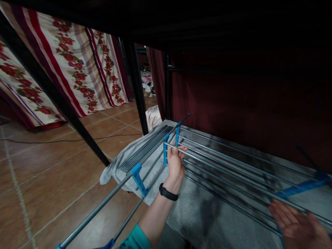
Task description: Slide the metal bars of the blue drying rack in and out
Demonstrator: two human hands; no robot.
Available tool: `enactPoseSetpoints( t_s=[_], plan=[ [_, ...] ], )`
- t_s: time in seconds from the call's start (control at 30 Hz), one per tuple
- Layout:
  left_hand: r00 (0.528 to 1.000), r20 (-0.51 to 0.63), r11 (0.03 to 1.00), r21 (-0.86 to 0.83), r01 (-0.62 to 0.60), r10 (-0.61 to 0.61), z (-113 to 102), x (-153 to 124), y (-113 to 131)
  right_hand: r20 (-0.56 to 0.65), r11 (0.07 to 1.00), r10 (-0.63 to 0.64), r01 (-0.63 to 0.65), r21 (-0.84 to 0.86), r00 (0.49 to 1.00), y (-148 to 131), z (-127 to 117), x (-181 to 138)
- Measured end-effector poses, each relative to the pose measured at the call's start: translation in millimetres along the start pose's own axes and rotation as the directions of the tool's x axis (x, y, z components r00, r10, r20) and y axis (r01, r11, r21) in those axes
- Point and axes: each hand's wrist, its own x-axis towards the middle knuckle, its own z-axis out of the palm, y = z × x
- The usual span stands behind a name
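A rack of thin metal tubes (pixel 246 180) with blue plastic end brackets (pixel 165 152) lies in front of me. My left hand (pixel 175 160) is closed round the top front tube, close beside the left bracket, and a black band is on its wrist. At lower right my right hand (pixel 298 221) has its fingers stretched out, palm up, just under the same tube; whether it touches is unclear. Another blue bracket (pixel 303 187) shows behind it. Long side tubes (pixel 103 204) with a blue clip (pixel 139 178) run toward me at left.
Several loose grey tubes (pixel 147 148) lie on a grey blanket (pixel 197 211) over the bed. A slanting black metal post (pixel 59 93) and the dark bunk overhead (pixel 207 31) frame the space. Brown floor tiles (pixel 52 173), a black cable (pixel 52 142) and a floral curtain (pixel 72 65) are at left.
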Motion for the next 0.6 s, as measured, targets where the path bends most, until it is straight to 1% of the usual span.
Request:
enactPoseSetpoints(
  t_s=[0.03,0.07,0.1,0.17,0.2,0.23,0.27,0.33,0.37,0.4,0.43,0.47,0.5,0.53,0.6],
  plan=[
    [1.000,0.001,1.000,0.004,0.006,-0.006,-2.2,-0.7,0.0,0.071,0.999,0.030,-0.029,-0.019,0.997,1.6,12.7,-8.0],
    [1.000,0.005,1.000,0.007,0.011,-0.011,-4.3,-1.5,0.3,0.161,0.998,0.032,-0.024,-0.049,0.986,1.6,26.5,-16.4],
    [1.000,0.011,1.000,0.006,0.014,-0.015,-6.2,-2.3,0.9,0.246,0.996,-0.004,0.026,-0.086,0.969,-0.6,41.1,-24.7],
    [0.999,0.030,1.000,-0.002,0.014,-0.014,-8.9,-3.8,3.0,0.384,0.961,-0.130,0.212,-0.179,0.914,-11.7,71.5,-39.7],
    [0.999,0.041,1.000,-0.008,0.013,-0.013,-9.5,-4.4,4.2,0.445,0.916,-0.199,0.327,-0.232,0.873,-19.9,86.9,-45.6],
    [0.999,0.049,1.000,-0.012,0.015,-0.014,-9.6,-4.9,5.3,0.496,0.850,-0.279,0.452,-0.271,0.822,-29.1,102.4,-50.4],
    [0.998,0.054,1.000,-0.016,0.020,-0.019,-9.4,-5.3,6.2,0.541,0.759,-0.369,0.581,-0.294,0.756,-38.3,117.7,-54.1],
    [0.998,0.051,0.999,-0.023,0.034,-0.032,-8.2,-5.9,7.3,0.651,0.522,-0.506,0.801,-0.292,0.566,-54.2,148.1,-59.3],
    [0.998,0.048,0.999,-0.027,0.038,-0.037,-7.5,-6.0,7.4,0.705,0.394,-0.530,0.873,-0.288,0.471,-59.8,163.1,-61.2],
    [0.998,0.049,0.999,-0.030,0.038,-0.037,-7.0,-6.1,7.2,0.759,0.268,-0.521,0.919,-0.290,0.391,-63.7,177.8,-62.9],
    [0.998,0.052,0.999,-0.032,0.036,-0.034,-6.8,-5.9,6.9,0.809,0.153,-0.486,0.944,-0.293,0.330,-66.0,192.2,-64.4],
    [0.998,0.061,0.999,-0.030,0.032,-0.030,-7.0,-5.4,6.4,0.854,0.052,-0.434,0.954,-0.294,0.287,-67.2,205.9,-65.9],
    [0.997,0.075,0.999,-0.025,0.029,-0.027,-7.8,-4.5,5.8,0.891,-0.028,-0.369,0.955,-0.294,0.263,-67.5,218.8,-67.1],
    [0.996,0.091,1.000,-0.017,0.023,-0.022,-9.2,-3.3,5.2,0.920,-0.086,-0.299,0.953,-0.290,0.253,-67.5,230.5,-68.1],
    [0.993,0.115,1.000,0.024,0.008,-0.011,-14.2,-0.4,4.3,0.951,-0.151,-0.164,0.946,-0.286,0.261,-67.3,249.4,-69.2]
  ],
)
